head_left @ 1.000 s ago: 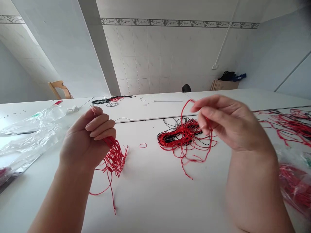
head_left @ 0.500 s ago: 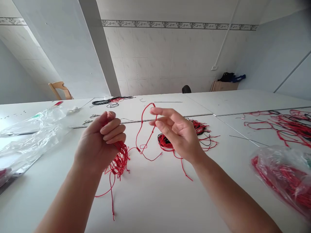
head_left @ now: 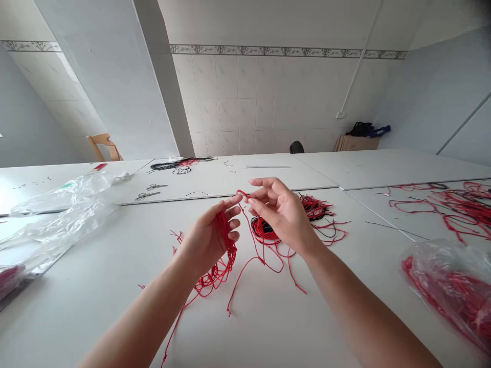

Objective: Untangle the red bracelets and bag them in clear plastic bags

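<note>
A bundle of red braided cords (head_left: 223, 266) hangs from my left hand (head_left: 210, 230), its fingers curled around the strands. My right hand (head_left: 278, 212) pinches a single red cord (head_left: 245, 194) between thumb and index finger, with the other fingers spread. The fingertips of both hands come close together at that cord, and its loop and knotted ends dangle below between them. Behind my right hand lies a coiled pile of red and black cords (head_left: 264, 230) on the white table (head_left: 276, 327).
Two pairs of scissors (head_left: 148, 196) lie beyond my left hand. Clear plastic bags (head_left: 72, 204) cover the left side. A plastic bag of red cords (head_left: 448, 286) sits at right, near loose red and black cords (head_left: 464, 204). Black cords (head_left: 169, 166) lie farther back.
My left hand has moved right, towards my right hand, and its fingers have loosened somewhat around the bundle. The single cord's loop has dropped from above the right fingers to below them.
</note>
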`<state>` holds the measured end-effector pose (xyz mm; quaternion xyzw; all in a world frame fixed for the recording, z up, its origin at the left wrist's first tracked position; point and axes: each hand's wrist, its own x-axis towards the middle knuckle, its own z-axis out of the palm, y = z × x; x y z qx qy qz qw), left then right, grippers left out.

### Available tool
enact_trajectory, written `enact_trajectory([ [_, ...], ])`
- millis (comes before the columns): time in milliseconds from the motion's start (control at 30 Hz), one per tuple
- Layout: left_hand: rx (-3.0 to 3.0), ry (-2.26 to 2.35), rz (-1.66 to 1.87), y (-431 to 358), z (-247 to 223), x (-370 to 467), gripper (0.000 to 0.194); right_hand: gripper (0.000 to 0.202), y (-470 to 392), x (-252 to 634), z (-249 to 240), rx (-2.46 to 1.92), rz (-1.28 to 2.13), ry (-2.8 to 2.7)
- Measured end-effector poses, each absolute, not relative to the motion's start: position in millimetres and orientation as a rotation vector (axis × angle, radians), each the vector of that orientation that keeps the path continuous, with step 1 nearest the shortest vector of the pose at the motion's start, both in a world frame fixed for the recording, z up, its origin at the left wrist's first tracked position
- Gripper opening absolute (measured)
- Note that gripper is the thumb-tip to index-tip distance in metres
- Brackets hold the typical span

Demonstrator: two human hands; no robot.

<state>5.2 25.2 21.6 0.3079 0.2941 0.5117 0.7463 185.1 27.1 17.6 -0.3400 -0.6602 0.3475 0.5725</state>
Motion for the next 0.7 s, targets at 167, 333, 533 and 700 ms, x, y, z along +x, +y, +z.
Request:
enact_trajectory([
  [167, 0.721, 0.662, 1.134, 26, 19, 7, 0.025, 0.029, 24, 182, 16, -0.810, 0.768, -1.629],
  [333, 0.770, 0.563, 1.127, 26, 19, 5, 0.028, 0.031, 21, 179, 15, -0.758, 0.787, -1.739],
  [533, 0.815, 0.509, 1.098, 25, 19, 4, 0.029, 0.028, 17, 174, 15, -0.760, 0.779, -1.835],
  [700, 0.816, 0.638, 1.154, 23, 24, 5, 0.033, 0.016, 15, 174, 17, -0.824, 0.820, -1.853],
])
